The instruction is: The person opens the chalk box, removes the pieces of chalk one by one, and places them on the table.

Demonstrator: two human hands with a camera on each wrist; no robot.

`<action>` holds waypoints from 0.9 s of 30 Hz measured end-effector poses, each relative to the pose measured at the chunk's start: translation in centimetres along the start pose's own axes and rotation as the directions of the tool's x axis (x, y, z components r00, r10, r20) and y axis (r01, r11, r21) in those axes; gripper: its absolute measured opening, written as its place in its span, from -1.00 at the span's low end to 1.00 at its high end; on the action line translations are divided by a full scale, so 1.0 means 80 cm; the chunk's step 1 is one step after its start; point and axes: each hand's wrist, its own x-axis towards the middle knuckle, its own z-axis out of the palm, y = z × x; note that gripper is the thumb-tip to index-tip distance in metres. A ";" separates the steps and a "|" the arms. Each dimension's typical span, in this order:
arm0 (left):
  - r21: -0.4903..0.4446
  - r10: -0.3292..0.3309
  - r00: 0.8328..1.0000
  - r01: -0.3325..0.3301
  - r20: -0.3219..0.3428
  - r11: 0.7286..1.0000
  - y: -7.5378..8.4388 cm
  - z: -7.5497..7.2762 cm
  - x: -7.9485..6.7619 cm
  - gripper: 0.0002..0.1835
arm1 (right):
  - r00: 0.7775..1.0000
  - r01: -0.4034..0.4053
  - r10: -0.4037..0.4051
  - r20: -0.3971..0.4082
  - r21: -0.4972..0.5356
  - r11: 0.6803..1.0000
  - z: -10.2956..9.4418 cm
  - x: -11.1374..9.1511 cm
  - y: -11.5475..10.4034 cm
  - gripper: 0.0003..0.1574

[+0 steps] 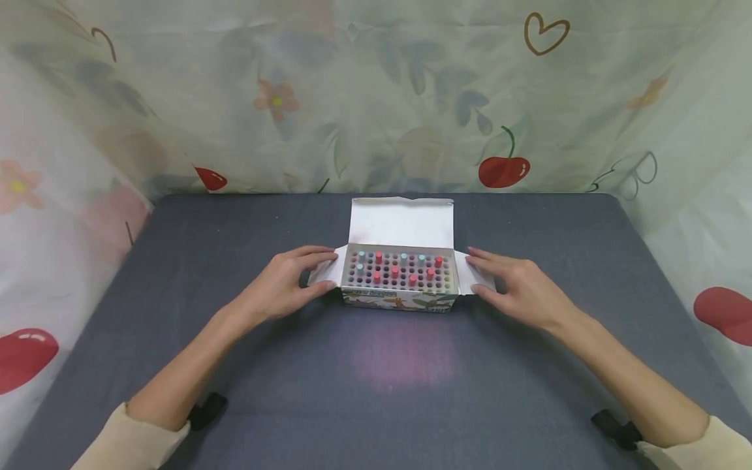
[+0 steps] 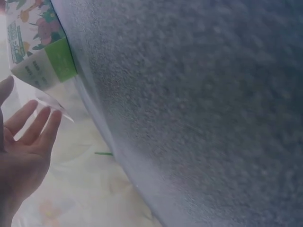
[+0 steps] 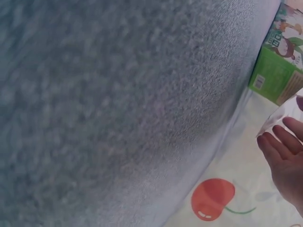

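Observation:
An open cardboard box (image 1: 401, 297) stands in the middle of the grey table (image 1: 376, 385), its lid flap (image 1: 402, 223) folded back. Inside stand several coloured chalk sticks (image 1: 401, 269), pink and pale blue ones taller than the rest. My left hand (image 1: 292, 281) lies at the box's left end, straight fingers touching the left side flap (image 1: 328, 267). My right hand (image 1: 517, 287) lies at the right end, fingers on the right side flap (image 1: 474, 277). The left wrist view shows the box's printed side (image 2: 40, 52) and my fingers (image 2: 35, 125); the right wrist view shows its green end (image 3: 274, 78).
A flower and cherry patterned cloth (image 1: 376, 91) hangs behind and beside the table. Both forearms wear cream sleeves (image 1: 126, 444) with black wrist straps (image 1: 207, 411).

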 end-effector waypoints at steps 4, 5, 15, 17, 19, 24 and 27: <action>-0.033 0.008 1.000 -0.009 -0.010 0.999 0.004 0.000 0.003 -0.37 | 0.999 0.008 -0.008 -0.044 0.010 1.000 -0.001 0.001 -0.004 -0.37; -0.039 0.005 1.000 -0.005 -0.012 0.999 0.006 -0.001 0.003 -0.36 | 0.998 0.011 -0.010 -0.060 0.018 1.000 -0.001 0.002 -0.005 -0.38; -0.166 -0.047 0.999 0.049 0.013 0.985 0.021 0.001 0.013 -0.25 | 0.986 -0.011 0.039 -0.162 0.171 0.985 0.003 0.017 -0.018 -0.51; -0.191 -0.053 0.998 0.058 0.030 0.980 0.022 0.004 0.015 -0.23 | 0.987 -0.033 0.066 -0.148 0.211 0.977 0.005 0.022 -0.022 -0.54; -0.209 -0.055 0.997 0.064 0.047 0.976 0.023 0.007 0.017 -0.21 | 0.987 -0.064 0.095 -0.131 0.224 0.973 0.008 0.027 -0.025 -0.56; -0.230 -0.047 0.996 0.062 0.073 0.971 0.024 0.013 0.024 -0.15 | 0.982 -0.120 0.150 -0.115 0.232 0.965 0.012 0.037 -0.031 -0.59; -0.251 -0.039 0.996 0.058 0.080 0.966 0.025 0.013 0.026 -0.12 | 0.981 -0.129 0.160 -0.110 0.249 0.960 0.012 0.042 -0.031 -0.61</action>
